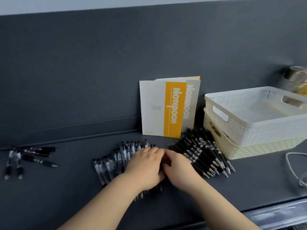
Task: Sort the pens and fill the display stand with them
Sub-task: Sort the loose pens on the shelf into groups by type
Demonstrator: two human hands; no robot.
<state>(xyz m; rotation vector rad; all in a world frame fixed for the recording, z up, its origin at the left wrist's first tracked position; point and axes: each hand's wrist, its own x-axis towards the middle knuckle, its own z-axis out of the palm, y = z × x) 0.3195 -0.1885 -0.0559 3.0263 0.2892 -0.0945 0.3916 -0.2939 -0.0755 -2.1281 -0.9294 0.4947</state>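
Note:
A row of clear-barrelled pens (114, 161) lies side by side on the dark shelf (66, 188). My left hand (146, 166) lies on the right part of this row, palm down, fingers bent over the pens. My right hand (178, 168) meets it from the right, fingertips tucked in against the left hand; what they hold is hidden. A pile of black pens (201, 153) lies just right of my hands, tips pointing toward me. A small loose group of dark pens (28, 156) is scattered at the far left. No display stand is in view.
Two notebooks (166, 108) lean against the dark back wall behind the pens. Two stacked white perforated baskets (249, 127) stand at the right. Rolls of tape (297, 80) sit behind them. A white cable (294, 168) lies at the right edge.

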